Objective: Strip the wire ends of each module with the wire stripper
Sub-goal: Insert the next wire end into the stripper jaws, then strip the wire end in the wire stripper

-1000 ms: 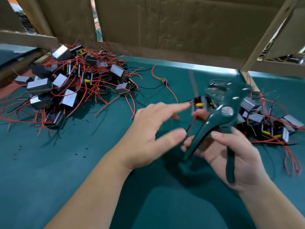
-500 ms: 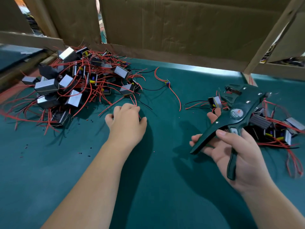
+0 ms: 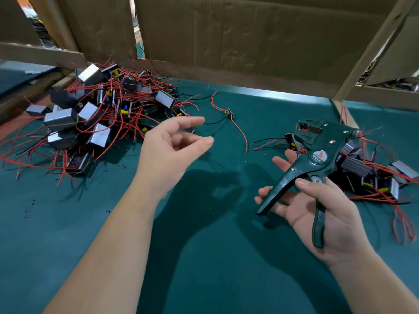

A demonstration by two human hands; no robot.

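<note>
even overhead light, soft shadows under hands [image 3: 172, 150], wide-angle edge bending, slight blur

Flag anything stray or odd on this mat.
One small part with red and black leads lies alone on the mat, between the left pile and the right pile. Insulation bits are scattered by the left pile.

Left hand [image 3: 169, 152]: lifted, forearm reaching forward, fingers loose and half-straight, thumb apart from index, nothing gripped. Right hand [image 3: 340, 211]: palm up, thumb hooked over 1 handle of wire stripper [image 3: 322, 141], fingers spread straight under the other handle.
</note>
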